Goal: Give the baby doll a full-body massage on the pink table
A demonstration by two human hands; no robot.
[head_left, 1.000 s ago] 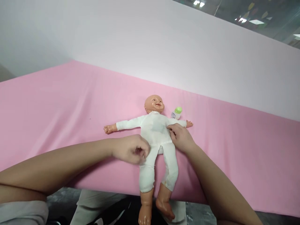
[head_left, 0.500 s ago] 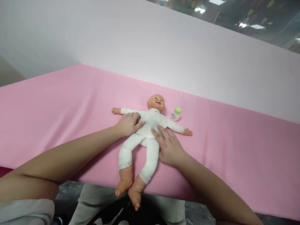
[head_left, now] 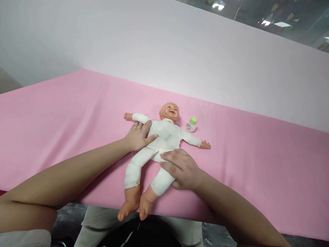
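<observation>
A baby doll [head_left: 164, 135] with a white cloth body and plastic head, hands and feet lies on its back, arms spread, feet towards me. My left hand [head_left: 138, 136] lies against the side of its torso, with the thumb stretched over the belly and the fingers open. My right hand [head_left: 183, 168] is closed over the doll's thigh on the right, its fingers across the top and part of the grip hidden. Beside the doll's head stands a small clear bottle [head_left: 191, 125] with a green cap, apart from both hands.
A pink cloth [head_left: 257, 154] covers the table, with soft folds in it. Its front edge runs just past the doll's feet. Behind it rises a white wall [head_left: 154, 44], with a dark glass panel [head_left: 277, 20] at the upper right.
My right hand has slid from the doll's belly down to its thigh. The doll's legs have shifted left, and the leg under my right hand is more bent. My left hand stays at the torso.
</observation>
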